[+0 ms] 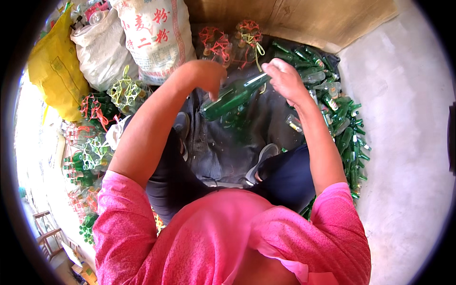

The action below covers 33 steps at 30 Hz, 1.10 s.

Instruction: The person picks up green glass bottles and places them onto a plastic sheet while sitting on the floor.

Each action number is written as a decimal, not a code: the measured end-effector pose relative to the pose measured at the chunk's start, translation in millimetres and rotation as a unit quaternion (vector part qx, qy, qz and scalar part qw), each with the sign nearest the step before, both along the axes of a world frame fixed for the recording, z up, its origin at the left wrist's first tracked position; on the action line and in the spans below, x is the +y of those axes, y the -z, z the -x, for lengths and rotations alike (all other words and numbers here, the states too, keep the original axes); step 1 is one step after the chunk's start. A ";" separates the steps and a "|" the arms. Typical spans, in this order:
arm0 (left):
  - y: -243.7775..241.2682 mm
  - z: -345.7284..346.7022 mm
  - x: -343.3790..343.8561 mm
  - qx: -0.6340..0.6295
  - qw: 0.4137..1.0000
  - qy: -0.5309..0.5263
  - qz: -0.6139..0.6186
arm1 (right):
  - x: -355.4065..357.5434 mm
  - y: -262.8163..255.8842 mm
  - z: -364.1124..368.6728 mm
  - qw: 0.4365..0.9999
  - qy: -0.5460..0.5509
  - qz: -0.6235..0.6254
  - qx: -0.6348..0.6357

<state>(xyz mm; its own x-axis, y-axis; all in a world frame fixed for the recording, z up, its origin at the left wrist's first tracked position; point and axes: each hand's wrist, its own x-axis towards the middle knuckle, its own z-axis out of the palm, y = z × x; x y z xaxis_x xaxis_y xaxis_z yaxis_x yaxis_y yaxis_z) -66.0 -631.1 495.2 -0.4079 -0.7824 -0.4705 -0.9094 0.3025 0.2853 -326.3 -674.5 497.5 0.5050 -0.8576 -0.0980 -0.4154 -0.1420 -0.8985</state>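
A green glass bottle (228, 101) is tilted in front of me, its neck up to the right and its base low to the left. My right hand (285, 78) grips it at the neck end. Bent over its body is my left hand (212, 78), fingers pointing down and blurred; whether they touch the glass is unclear. Below the bottle, more green glass (237, 119) shows indistinctly above a dark sheet (213, 149). Clear bottles (217, 50) bundled with red and yellow ties stand beyond my hands.
Loose green and clear bottles (345, 139) are heaped along the pale wall (402, 107) at right. Tied bottle bundles (94, 153) line the left side. White woven sacks (156, 39) and a yellow sack (57, 67) stand far left. Cardboard (292, 21) lines the back.
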 end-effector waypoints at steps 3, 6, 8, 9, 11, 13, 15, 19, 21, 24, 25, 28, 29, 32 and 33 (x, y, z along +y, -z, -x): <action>5.6 -10.7 -3.5 -0.033 0.997 -0.039 0.049 | 19.2 22.8 -16.7 0.989 -0.044 0.090 0.109; 10.4 -17.3 0.2 -0.045 0.992 -0.066 0.096 | 38.2 44.8 -30.1 0.978 -0.112 0.110 0.140; 12.1 -17.9 2.8 -0.022 0.994 -0.068 0.086 | 50.3 54.2 -36.6 0.961 -0.169 0.105 0.193; 12.3 -17.8 3.3 -0.012 0.994 -0.066 0.082 | 57.0 56.9 -40.6 0.951 -0.195 0.102 0.216; 14.6 -19.3 6.8 0.030 0.994 -0.060 0.086 | 69.6 67.1 -47.3 0.927 -0.224 0.115 0.278; 17.4 -23.0 7.7 0.067 0.994 -0.059 0.067 | 77.7 77.3 -51.7 0.907 -0.259 0.134 0.303; 22.9 -26.3 7.7 0.053 0.995 -0.057 0.069 | 80.7 88.3 -53.1 0.892 -0.284 0.126 0.327; 30.4 -27.5 4.5 0.042 0.995 -0.054 0.070 | 85.4 124.6 -45.3 0.882 -0.307 0.149 0.326; 30.0 -26.5 3.7 0.040 0.995 -0.058 0.070 | 87.1 136.7 -42.3 0.880 -0.312 0.151 0.325; 30.4 -25.4 3.8 0.040 0.995 -0.055 0.074 | 89.0 147.6 -39.7 0.879 -0.318 0.150 0.323; 30.8 -24.7 3.7 0.041 0.995 -0.052 0.074 | 89.8 149.0 -39.5 0.878 -0.320 0.146 0.324; 29.0 -20.3 3.9 0.047 0.995 -0.044 0.072 | 88.8 158.5 -38.7 0.874 -0.324 0.133 0.337; 28.2 -19.2 4.0 0.050 0.995 -0.041 0.071 | 88.2 162.4 -38.2 0.872 -0.325 0.128 0.342; 28.6 -20.1 4.5 0.060 0.995 -0.042 0.073 | 86.6 168.4 -36.2 0.874 -0.328 0.123 0.336; 28.6 -20.2 5.1 0.059 0.995 -0.043 0.075 | 85.6 175.7 -35.1 0.874 -0.330 0.122 0.336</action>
